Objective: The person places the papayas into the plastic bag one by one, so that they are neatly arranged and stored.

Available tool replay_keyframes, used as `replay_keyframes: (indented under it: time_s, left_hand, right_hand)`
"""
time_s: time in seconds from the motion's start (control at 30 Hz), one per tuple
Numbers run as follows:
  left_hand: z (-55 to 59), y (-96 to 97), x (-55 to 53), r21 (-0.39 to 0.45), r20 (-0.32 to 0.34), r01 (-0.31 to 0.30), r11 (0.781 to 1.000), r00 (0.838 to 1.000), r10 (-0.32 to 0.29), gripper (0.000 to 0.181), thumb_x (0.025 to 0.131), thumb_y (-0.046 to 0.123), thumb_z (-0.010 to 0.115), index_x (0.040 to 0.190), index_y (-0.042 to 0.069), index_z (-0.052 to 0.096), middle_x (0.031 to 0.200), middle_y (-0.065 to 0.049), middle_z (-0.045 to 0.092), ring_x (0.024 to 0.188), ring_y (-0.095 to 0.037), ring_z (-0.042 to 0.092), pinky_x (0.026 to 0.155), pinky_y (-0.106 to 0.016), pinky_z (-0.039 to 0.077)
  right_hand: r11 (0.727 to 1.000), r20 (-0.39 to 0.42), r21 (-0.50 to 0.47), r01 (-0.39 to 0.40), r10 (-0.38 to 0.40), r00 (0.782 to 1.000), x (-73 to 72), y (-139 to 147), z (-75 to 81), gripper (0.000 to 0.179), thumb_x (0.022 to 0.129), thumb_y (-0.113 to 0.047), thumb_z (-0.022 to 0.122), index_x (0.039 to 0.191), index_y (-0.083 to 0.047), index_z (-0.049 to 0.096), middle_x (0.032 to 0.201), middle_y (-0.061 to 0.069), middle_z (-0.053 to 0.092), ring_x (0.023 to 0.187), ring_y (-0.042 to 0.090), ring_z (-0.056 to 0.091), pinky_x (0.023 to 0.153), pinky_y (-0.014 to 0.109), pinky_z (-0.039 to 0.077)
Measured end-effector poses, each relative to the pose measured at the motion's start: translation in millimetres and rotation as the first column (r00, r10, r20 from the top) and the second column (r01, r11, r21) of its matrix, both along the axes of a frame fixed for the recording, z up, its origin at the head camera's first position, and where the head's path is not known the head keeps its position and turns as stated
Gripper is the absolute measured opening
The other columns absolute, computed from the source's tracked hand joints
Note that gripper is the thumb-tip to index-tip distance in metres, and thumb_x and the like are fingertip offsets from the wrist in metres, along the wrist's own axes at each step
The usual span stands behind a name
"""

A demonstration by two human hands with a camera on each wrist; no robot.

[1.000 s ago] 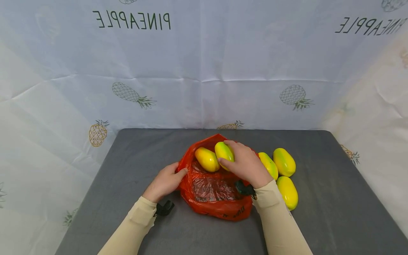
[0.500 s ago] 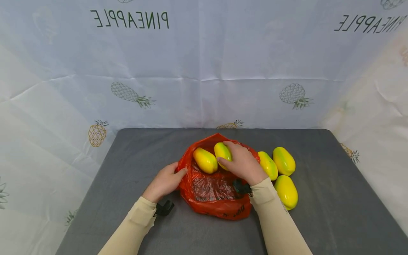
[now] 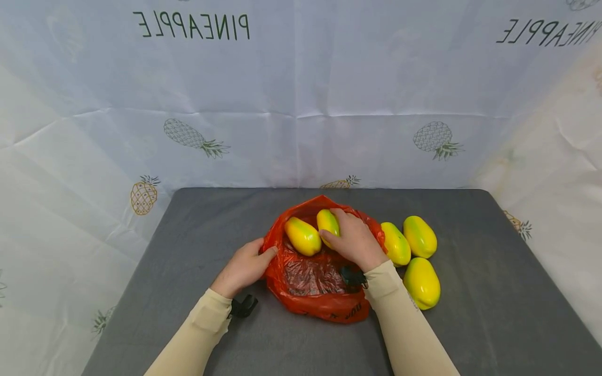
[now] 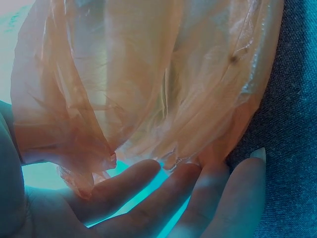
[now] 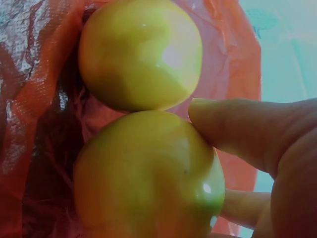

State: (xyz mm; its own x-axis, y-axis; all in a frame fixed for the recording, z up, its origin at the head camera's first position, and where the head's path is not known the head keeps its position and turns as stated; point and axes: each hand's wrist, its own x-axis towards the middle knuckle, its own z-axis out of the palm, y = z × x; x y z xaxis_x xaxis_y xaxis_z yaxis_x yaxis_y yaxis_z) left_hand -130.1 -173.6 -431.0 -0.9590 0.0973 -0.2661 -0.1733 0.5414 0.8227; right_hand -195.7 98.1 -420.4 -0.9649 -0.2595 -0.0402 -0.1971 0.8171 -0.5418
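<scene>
A red plastic bag [image 3: 320, 309] lies on the table with its mouth spread toward me. My left hand [image 3: 244, 267] pinches its left rim between thumb and fingers; in the left wrist view, fingers [image 4: 148, 203] show below the thin plastic [image 4: 133, 94]. Inside the bag's mouth my right hand [image 3: 356, 237] grips a yellow-green mango [image 3: 326, 222], thumb on its near side. A second mango [image 3: 303, 236] sits in the bag just left of it. In the right wrist view the held mango [image 5: 148, 173] meets the other one at its edge.
Three more mangoes lie right of the bag: one against its side [image 3: 396, 244], one behind [image 3: 420, 236], one nearer me [image 3: 422, 283]. The dark grey table [image 3: 216, 219] ends at a pineapple-print cloth [image 3: 263, 151] behind.
The right hand has shifted slightly left with its mango, which shows less past the fingers now. The other mango in the bag moved a little left. The left hand stays put.
</scene>
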Motion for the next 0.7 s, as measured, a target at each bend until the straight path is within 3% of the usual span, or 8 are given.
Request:
replay_keyframes:
  time_s: [0.43, 0.7]
  left_hand:
    - [0.3, -0.5, -1.6, -0.012, -0.005, 0.010, 1.000, 1.000, -0.010, 0.029, 0.111, 0.033, 0.057, 0.124, 0.009, 0.068, 0.086, -0.006, 0.063, 0.071, -0.020, 0.059, 0.068, -0.033, 0.048]
    - [-0.8, -0.8, -3.1, -0.005, 0.002, 0.014, 1.000, 1.000, -0.014, 0.028, 0.111, 0.032, 0.057, 0.123, 0.009, 0.068, 0.084, -0.006, 0.063, 0.070, -0.019, 0.059, 0.066, -0.033, 0.048]
  right_hand:
    - [1.000, -0.019, -0.007, -0.004, 0.004, 1.000, -5.0, 0.1, -6.8, 0.074, 0.103, -0.046, 0.069, 0.162, -0.007, 0.045, 0.149, 0.019, 0.063, 0.122, 0.037, 0.064, 0.105, 0.056, 0.055]
    - [1.000, 0.009, -0.012, -0.001, 0.002, 1.000, -7.1, -0.9, -9.6, 0.075, 0.103, -0.048, 0.069, 0.162, -0.008, 0.045, 0.148, 0.017, 0.064, 0.121, 0.035, 0.064, 0.106, 0.056, 0.055]
